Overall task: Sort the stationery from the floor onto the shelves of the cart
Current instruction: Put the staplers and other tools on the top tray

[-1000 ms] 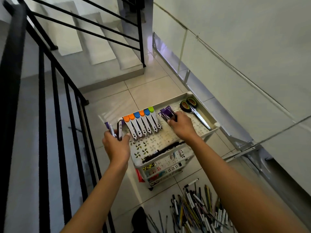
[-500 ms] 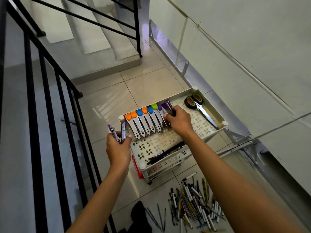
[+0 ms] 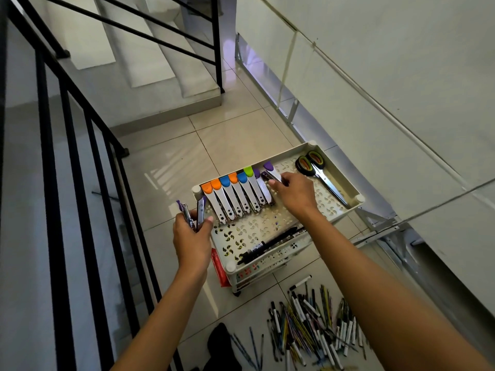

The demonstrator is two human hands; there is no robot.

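Closest to the person, a heap of pens and pencils (image 3: 313, 328) lies on the floor (image 3: 241, 135), most of them pointing away toward the cart. A dark cloth (image 3: 221, 344) lies just beside the heap.

Next comes the cart (image 3: 345, 210), a pale plastic one with holes in its shelves. On the near edge of the top shelf lie some black markers (image 3: 270, 243), their long sides running along that edge.

The left hand (image 3: 191, 236) is held just beside the cart's left corner. Its fingers (image 3: 207, 220) are curled round two staplers (image 3: 192, 212) that stand up on end, purple tips at the top.

On the top shelf a row of staplers (image 3: 235, 196) lies side by side, touching. Their colored ends, orange, blue and green, point to the far edge and their shiny metal ends point back at the person.

The right hand (image 3: 296, 192) is over the shelf at the right end of the row. Its fingers pinch a purple stapler (image 3: 272, 174), which lies the same way as the row, purple end far.

Farther right on the shelf lie scissors (image 3: 320, 175), handles far, blades slanting to the near right corner.

Beyond are a black railing (image 3: 67, 145), steps (image 3: 150, 54) and a white wall (image 3: 388, 62).
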